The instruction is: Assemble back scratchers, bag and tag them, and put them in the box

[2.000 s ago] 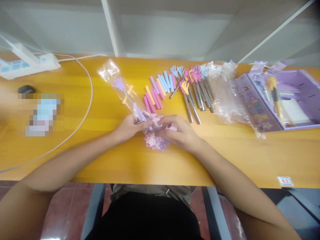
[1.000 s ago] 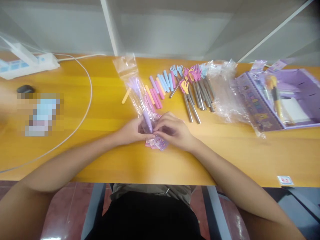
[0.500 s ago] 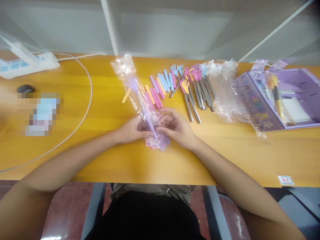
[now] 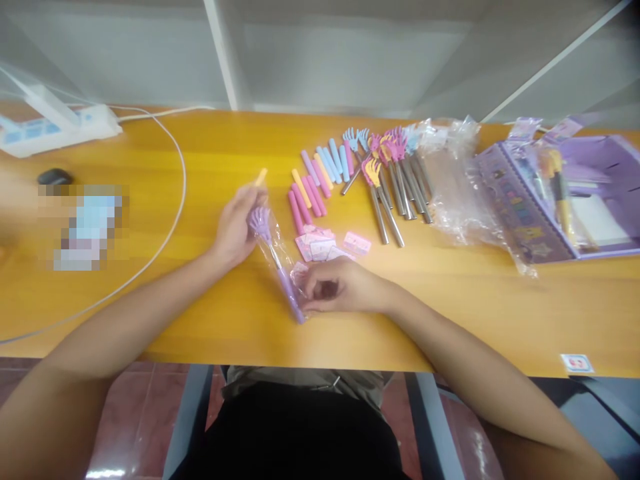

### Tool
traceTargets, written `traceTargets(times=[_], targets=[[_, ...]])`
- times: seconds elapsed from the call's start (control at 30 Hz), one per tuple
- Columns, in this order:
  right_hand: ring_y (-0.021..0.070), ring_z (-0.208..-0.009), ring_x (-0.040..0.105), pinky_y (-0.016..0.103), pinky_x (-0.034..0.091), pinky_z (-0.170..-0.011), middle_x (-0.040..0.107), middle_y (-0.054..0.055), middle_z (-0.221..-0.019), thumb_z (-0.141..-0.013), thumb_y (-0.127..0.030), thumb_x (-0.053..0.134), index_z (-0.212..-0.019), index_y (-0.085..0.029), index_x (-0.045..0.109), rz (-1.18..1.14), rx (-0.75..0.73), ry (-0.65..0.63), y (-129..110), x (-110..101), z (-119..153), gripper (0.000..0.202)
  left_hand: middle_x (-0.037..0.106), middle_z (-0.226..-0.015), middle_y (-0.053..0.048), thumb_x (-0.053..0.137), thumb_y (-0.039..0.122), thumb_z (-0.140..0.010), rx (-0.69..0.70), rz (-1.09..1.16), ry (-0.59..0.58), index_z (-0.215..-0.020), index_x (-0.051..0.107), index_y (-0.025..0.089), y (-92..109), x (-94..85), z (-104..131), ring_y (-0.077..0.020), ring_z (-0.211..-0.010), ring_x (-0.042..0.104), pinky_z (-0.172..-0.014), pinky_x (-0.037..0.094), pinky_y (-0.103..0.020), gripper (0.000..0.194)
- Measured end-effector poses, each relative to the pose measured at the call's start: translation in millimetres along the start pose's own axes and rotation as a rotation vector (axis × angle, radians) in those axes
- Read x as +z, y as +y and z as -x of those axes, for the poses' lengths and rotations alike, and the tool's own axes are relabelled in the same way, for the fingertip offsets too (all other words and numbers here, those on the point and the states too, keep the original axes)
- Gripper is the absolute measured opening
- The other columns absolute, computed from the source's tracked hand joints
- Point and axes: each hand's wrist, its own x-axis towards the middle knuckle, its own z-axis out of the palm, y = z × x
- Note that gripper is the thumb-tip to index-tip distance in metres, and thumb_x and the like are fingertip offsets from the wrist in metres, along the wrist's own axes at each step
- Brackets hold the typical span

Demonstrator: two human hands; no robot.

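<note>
A purple back scratcher (image 4: 286,283) with a claw-shaped head lies slantwise inside a clear plastic bag (image 4: 276,252). My left hand (image 4: 239,223) is closed at the bag's upper end, beside the claw; its fingertips are partly hidden. Lower down, my right hand (image 4: 340,287) pinches the bag's side near the purple handle. Just beyond that hand lies a small pile of pink and purple printed cards (image 4: 317,241). One yellow grip tube (image 4: 261,177) rests behind my left hand.
Coloured grip tubes (image 4: 320,175) and several back scratchers with bare metal rods (image 4: 400,180) lie at the back. Right of them are empty clear bags (image 4: 453,187) and a purple box (image 4: 530,213) holding bagged items. At left are a power strip (image 4: 65,130), cable and mouse (image 4: 55,177).
The bagged back scratcher has come down closer to me. My left hand has moved from the handle up to the bag's top end; my right hand has shifted nearer, uncovering the cards.
</note>
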Motion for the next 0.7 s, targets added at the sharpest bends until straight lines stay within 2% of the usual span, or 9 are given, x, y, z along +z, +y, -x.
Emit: traceTargets(times=[0.13, 0.23, 0.3, 0.4, 0.47, 0.7], targets=[[0.0094, -0.067, 0.063, 0.024, 0.05, -0.065, 0.076, 0.0, -0.083, -0.105, -0.033, 0.076, -0.09, -0.019, 0.072, 0.16, -0.164, 0.026, 1, 0, 0, 0.021, 0.057, -0.076, 0.003, 0.094, 0.045, -0.089, 0.054, -0.008, 0.004, -0.083, 0.069, 0.02, -1, 0.6, 3, -0.0089, -0.06, 0.05, -0.054, 0.043, -0.023, 0.036], [0.0134, -0.077, 0.07, 0.028, 0.053, -0.071, 0.079, 0.004, -0.094, -0.109, -0.03, 0.064, -0.103, -0.02, 0.075, 0.396, -0.249, 0.09, 1, -9, 3, 0.016, 0.06, -0.078, 0.002, 0.094, 0.044, -0.091, 0.032, -0.03, -0.002, -0.085, 0.07, 0.02, -3, 0.4, 6, -0.0084, -0.061, 0.05, -0.055, 0.045, -0.022, 0.034], [0.0178, -0.09, 0.075, 0.03, 0.054, -0.072, 0.081, 0.007, -0.11, -0.109, -0.036, 0.064, -0.115, -0.021, 0.075, 0.607, -0.229, 0.098, 0, -17, 6, 0.02, 0.061, -0.078, 0.002, 0.093, 0.042, -0.091, 0.028, -0.03, -0.009, -0.084, 0.071, 0.019, -3, 0.3, 6, -0.0082, -0.061, 0.05, -0.055, 0.045, -0.02, 0.033], [0.0243, -0.106, 0.077, 0.034, 0.056, -0.075, 0.076, 0.012, -0.137, -0.106, -0.049, 0.072, -0.132, -0.021, 0.073, 0.837, -0.124, 0.093, 0, -27, 9, 0.038, 0.061, -0.077, 0.002, 0.094, 0.039, -0.091, 0.033, -0.037, -0.016, -0.086, 0.073, 0.019, -4, 0.4, 5, -0.008, -0.061, 0.052, -0.055, 0.045, -0.019, 0.029], [0.0254, -0.112, 0.077, 0.036, 0.059, -0.081, 0.073, 0.012, -0.144, -0.107, -0.048, 0.072, -0.136, -0.022, 0.072, 0.851, -0.07, 0.073, 1, -30, 9, 0.039, 0.062, -0.077, 0.001, 0.093, 0.038, -0.091, 0.038, -0.055, -0.009, -0.088, 0.075, 0.019, -6, 0.5, 5, -0.0087, -0.061, 0.054, -0.054, 0.045, -0.019, 0.026], [0.0247, -0.117, 0.077, 0.038, 0.063, -0.094, 0.073, 0.011, -0.14, -0.112, -0.041, 0.067, -0.135, -0.024, 0.074, 0.761, -0.02, 0.096, 10, -32, 8, 0.029, 0.062, -0.076, 0.001, 0.088, 0.039, -0.094, 0.019, -0.112, -0.014, -0.093, 0.076, 0.02, -10, -2.7, 5, -0.0109, -0.062, 0.055, -0.055, 0.046, -0.021, 0.023]])
